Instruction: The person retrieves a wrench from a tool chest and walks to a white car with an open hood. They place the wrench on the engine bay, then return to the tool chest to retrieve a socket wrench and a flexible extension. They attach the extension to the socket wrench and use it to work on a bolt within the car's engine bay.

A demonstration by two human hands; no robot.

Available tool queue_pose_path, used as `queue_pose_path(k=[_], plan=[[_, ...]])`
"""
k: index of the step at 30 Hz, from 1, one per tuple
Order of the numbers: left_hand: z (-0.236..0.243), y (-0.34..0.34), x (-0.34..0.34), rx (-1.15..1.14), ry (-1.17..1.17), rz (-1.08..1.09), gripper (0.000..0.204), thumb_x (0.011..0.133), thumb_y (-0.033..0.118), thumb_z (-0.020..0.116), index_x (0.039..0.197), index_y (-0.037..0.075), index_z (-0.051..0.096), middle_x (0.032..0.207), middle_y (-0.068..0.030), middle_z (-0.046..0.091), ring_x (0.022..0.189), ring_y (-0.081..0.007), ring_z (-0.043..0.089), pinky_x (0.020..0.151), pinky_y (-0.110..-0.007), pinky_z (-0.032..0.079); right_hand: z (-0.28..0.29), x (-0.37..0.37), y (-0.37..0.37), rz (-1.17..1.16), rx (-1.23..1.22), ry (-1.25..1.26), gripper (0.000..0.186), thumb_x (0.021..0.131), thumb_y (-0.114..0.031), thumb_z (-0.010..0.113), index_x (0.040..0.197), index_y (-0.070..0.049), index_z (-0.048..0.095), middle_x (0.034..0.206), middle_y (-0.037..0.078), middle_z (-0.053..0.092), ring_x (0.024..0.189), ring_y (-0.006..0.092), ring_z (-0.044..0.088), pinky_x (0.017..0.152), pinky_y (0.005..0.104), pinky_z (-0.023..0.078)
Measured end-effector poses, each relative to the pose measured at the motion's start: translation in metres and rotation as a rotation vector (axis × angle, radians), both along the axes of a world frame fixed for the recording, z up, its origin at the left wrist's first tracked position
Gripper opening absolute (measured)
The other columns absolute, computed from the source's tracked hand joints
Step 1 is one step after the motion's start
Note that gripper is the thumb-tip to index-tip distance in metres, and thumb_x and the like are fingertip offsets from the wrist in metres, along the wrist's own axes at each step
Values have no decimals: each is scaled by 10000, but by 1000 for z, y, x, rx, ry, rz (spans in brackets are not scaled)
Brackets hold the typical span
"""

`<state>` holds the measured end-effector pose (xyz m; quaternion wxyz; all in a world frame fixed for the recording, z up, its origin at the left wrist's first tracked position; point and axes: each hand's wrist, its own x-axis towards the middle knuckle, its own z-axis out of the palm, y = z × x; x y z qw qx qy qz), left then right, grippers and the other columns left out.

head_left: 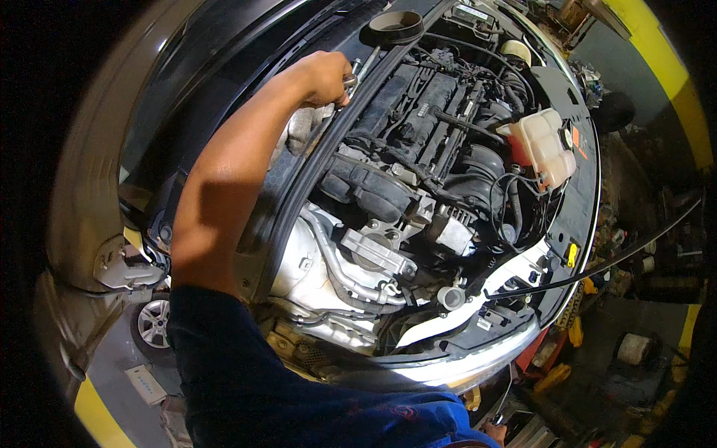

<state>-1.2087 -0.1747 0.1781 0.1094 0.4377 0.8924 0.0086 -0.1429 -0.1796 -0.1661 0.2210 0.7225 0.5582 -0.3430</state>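
My left arm reaches across to the dark cowl panel (pixel 258 89) beside the engine bay. There my left hand (pixel 328 78) is closed, fingers curled round a shiny metal socket tool (pixel 349 79); its exact kind is partly hidden. Another slim chrome piece (pixel 357 67) lies just past the fingers. Under my wrist rests a crumpled grey glove or cloth (pixel 302 128). At the lower edge only part of my right hand (pixel 494 430) shows, closed on a tool with a thin metal rod (pixel 507 392). The open engine bay holds a dark engine (pixel 426 112).
A round dark bowl-like ring (pixel 396 27) sits on the cowl beyond my left hand. A translucent coolant tank (pixel 545 145) stands at the right of the bay. A thin black rod (pixel 620 260) slants up from the front edge. Clutter and a tyre (pixel 614 112) lie on the floor at right.
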Motion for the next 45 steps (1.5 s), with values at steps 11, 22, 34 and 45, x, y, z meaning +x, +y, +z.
queue_pose_path(k=[11, 22, 34, 45], plan=[[-11, 15, -12, -52, -162, 211, 367, 745, 184, 790, 1013, -56, 720, 1083, -287, 680, 1023, -385, 682, 877, -430, 539, 23, -72, -5, -116, 18, 34, 335, 752, -242, 736, 932, 4, 597, 831, 122, 639, 748, 188, 577, 666, 420, 473], [-19, 36, -3, -100, 56, 286, 405, 787, 218, 751, 1107, -26, 702, 1201, -255, 651, 1148, -352, 639, 952, -406, 527, 32, -80, -23, -86, 88, -81, 336, 686, -200, 763, 613, 64, 568, 564, 100, 562, 526, 192, 520, 522, 444, 442], [-22, 60, -7, -180, 164, 326, 358, 798, 132, 673, 1123, -16, 701, 1244, -234, 641, 1181, -366, 621, 972, -421, 519, -12, -70, -38, -187, 148, 130, 312, 675, -197, 735, 600, 33, 537, 603, 92, 573, 528, 181, 507, 490, 424, 417], [39, 55, 44, -362, 404, 171, 306, 845, 52, 647, 1143, 12, 705, 1231, -210, 658, 1127, -351, 660, 920, -447, 544, 49, -113, -22, -471, 109, 350, 222, 678, -122, 738, 651, 18, 567, 635, 68, 576, 563, 163, 535, 495, 403, 429]])
